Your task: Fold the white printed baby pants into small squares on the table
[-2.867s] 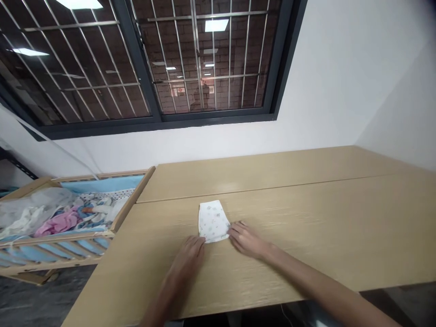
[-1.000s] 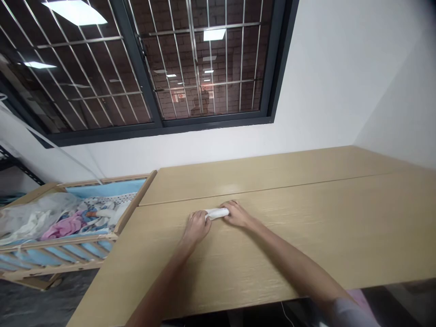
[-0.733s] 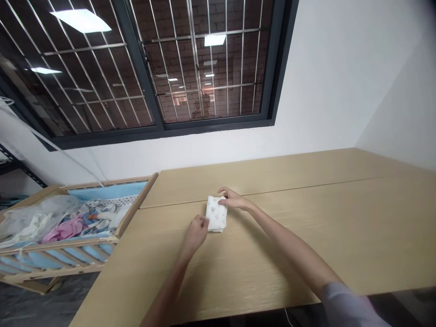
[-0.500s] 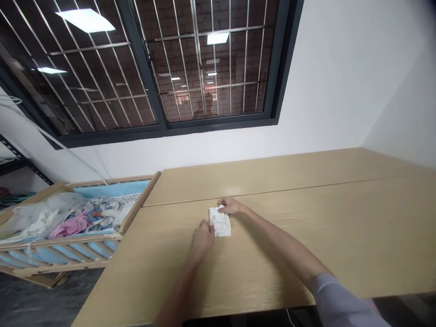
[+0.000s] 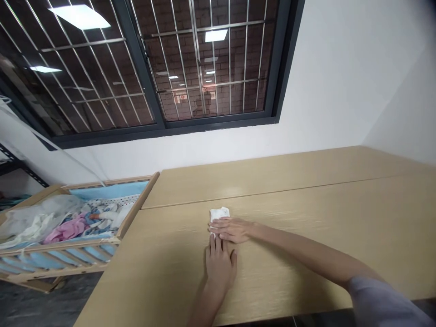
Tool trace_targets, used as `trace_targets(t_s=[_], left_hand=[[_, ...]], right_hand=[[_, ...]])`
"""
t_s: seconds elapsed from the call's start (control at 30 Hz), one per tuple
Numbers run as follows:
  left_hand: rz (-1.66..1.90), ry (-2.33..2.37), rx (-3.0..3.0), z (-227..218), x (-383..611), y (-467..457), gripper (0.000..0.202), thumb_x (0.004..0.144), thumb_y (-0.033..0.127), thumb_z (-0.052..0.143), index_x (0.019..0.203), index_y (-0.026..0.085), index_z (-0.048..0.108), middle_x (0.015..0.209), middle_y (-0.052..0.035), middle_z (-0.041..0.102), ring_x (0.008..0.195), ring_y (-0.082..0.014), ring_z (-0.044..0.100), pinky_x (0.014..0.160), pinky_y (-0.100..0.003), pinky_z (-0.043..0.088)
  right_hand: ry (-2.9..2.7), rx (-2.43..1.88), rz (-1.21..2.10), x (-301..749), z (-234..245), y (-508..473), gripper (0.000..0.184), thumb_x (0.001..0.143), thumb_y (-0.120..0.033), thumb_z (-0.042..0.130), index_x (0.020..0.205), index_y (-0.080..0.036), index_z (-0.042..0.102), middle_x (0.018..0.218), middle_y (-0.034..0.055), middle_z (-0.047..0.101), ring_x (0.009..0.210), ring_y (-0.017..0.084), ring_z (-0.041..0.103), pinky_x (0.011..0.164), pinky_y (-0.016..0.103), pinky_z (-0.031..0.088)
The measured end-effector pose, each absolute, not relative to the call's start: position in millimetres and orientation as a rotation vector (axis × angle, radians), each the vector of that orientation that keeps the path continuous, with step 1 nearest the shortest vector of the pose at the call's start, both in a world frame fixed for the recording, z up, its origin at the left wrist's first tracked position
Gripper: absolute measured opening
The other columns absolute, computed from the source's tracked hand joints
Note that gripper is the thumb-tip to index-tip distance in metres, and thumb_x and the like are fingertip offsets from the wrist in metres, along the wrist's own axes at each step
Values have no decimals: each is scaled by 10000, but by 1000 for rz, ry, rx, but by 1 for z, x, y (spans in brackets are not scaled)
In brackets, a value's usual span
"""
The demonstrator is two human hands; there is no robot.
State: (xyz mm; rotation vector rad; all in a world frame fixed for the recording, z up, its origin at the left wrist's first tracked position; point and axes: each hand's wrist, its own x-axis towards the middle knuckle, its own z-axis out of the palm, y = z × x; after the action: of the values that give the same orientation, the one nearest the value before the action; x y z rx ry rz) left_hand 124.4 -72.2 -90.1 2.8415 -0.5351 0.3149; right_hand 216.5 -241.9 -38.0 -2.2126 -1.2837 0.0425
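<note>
small folded white cotton cloth with faint print (image 5: 220,213), soft and light by the look, probably best pinched at its exposed far edge. right hand (image 5: 231,230) open and flat across it, not gripping; left hand (image 5: 220,268) open on the pale wood-grain surface (image 5: 306,200), fingertips just beside the cloth. off to the side, a pale wooden crib (image 5: 139,200) heaped with clothes (image 5: 64,229), below a dark barred window (image 5: 163,129).
</note>
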Motion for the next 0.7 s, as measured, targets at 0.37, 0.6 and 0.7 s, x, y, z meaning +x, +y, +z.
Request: trace_targets(t_s=[0.37, 0.6, 0.7], left_hand=[[279, -485, 2815, -62, 129, -68, 544, 989, 400, 434, 1447, 113, 484, 1511, -209, 455, 1373, -375, 433, 1066, -514, 425], [128, -95, 2973, -27, 174, -46, 508, 1020, 456, 330, 1115, 57, 629, 1127, -244, 640, 1102, -374, 603, 939, -467, 452], [30, -113, 2966, -21, 193, -52, 494, 1015, 452, 361, 1134, 54, 628, 1131, -246, 659, 1118, -364, 616, 937, -441, 453]], right_hand=[[-790, -2367, 84, 272, -48, -261, 556, 1054, -484, 372, 1580, -315, 315, 1659, 10, 252, 1546, 207, 175, 1274, 443, 114], [-396, -2206, -264, 271, -54, -263, 382, 965, -419, 518, 1142, -139, 707, 1090, 134, 682, 1031, 240, 627, 939, 372, 490], [-361, -2122, -116, 269, -60, -258, 265, 844, -351, 664, 990, -135, 707, 962, 84, 676, 832, 192, 611, 773, 299, 489]])
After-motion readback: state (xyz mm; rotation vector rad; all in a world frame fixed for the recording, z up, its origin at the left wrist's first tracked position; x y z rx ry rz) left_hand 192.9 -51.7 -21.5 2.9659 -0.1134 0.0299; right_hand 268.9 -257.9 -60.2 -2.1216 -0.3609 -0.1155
